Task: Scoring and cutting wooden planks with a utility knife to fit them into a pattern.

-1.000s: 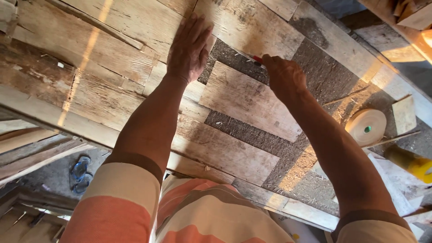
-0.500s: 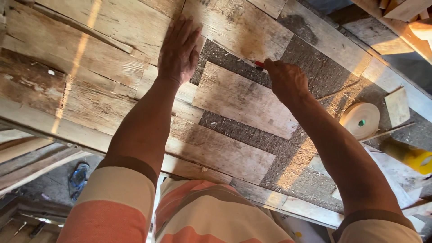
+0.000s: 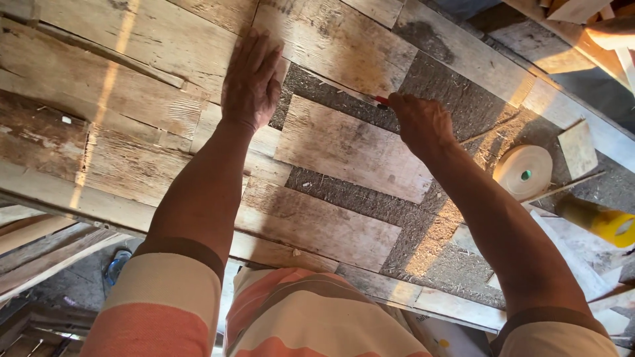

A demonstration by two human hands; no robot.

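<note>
Left hand (image 3: pixel 251 82) lies flat, fingers together and spread over the weathered plank (image 3: pixel 331 39) in the upper middle of the frame — palm down, pressing, closed on nothing. Right hand (image 3: pixel 423 122), right of centre, is curled tight on a red-tipped marking tool (image 3: pixel 381 100), probably a pencil; only the red end shows past the knuckles, tip touching the lower edge of that plank where it meets the short board (image 3: pixel 350 149) at frame centre.

Both boards rest on a dark, fibrous work surface (image 3: pixel 456 92), sawdust scattered over it. A roll of pale tape (image 3: pixel 522 170) lies near the right forearm, a small wood offcut (image 3: pixel 577 147) just beside it, a yellow-handled tool (image 3: pixel 598 221) at the right edge. The wooden frame rail (image 3: pixel 410 297) runs along the bottom.

Step looks like marking a line along the plank edge. To do it well — keep the flat hand's weight steady so the plank cannot shift, hold the tip hard against the edge, draw in one even stroke. Rough grain may snag the tip and make the line wander; light pressure helps. Forearm should clear the tape roll.
</note>
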